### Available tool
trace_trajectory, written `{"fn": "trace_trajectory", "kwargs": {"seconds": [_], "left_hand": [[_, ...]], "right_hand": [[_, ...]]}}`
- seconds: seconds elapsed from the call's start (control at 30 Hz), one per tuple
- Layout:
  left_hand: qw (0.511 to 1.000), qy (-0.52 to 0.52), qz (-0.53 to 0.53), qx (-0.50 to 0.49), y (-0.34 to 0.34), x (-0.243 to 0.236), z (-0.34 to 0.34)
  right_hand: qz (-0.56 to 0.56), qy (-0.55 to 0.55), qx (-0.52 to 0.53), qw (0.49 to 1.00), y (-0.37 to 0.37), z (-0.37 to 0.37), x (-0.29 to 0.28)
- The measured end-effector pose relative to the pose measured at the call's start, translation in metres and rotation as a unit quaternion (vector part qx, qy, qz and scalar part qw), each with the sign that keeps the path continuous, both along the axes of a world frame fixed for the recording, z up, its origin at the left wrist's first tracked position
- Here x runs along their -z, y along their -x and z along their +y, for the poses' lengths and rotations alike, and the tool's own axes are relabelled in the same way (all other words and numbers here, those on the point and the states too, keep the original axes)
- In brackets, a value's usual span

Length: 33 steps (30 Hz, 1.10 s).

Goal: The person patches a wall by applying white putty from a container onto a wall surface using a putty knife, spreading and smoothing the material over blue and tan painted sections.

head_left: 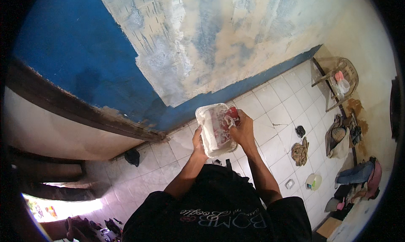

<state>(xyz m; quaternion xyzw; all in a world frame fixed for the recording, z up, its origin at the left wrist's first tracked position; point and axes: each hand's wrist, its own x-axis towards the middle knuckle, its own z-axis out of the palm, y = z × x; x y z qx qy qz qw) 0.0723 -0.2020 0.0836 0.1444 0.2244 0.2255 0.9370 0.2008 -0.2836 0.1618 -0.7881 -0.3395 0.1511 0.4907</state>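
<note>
A rectangular plastic tub [217,144] smeared with thick white paste is held up in front of me. My left hand [199,141] grips it by its left side, with the thumb along the rim. Paste lies heaped along the tub's left part, while streaked reddish patches show towards the right. In my right hand [243,131] is a small red scraper [231,112], also coated with paste, at the tub's right edge. The fingers cover much of the scraper, so its full shape is hidden.
Ahead stands a blue wall [80,43] with a large pale plastered patch [202,43]. A chair [348,75] carrying containers stands at the right. On the tiled floor lie a crumpled cloth [300,152], black bags [132,157] and a pale bowl [314,181]. Clothes [356,174] lie farther right.
</note>
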Motion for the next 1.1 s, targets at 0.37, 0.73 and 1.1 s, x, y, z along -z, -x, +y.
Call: {"fn": "trace_trajectory", "kwargs": {"seconds": [0.37,0.73,1.1], "left_hand": [[0.997,0.019,0.01,-0.078,0.025,0.032,0.005],[0.995,-0.023,-0.011,-0.096,0.041,0.031,0.036],[0.994,-0.031,-0.096,-0.031,0.073,0.034,0.12]], "right_hand": [[-0.027,0.009,-0.03,0.999,0.018,0.009,0.008],[-0.083,0.033,-0.039,0.995,0.031,0.042,0.008],[-0.117,0.122,0.044,0.985,0.055,0.102,-0.013]]}}
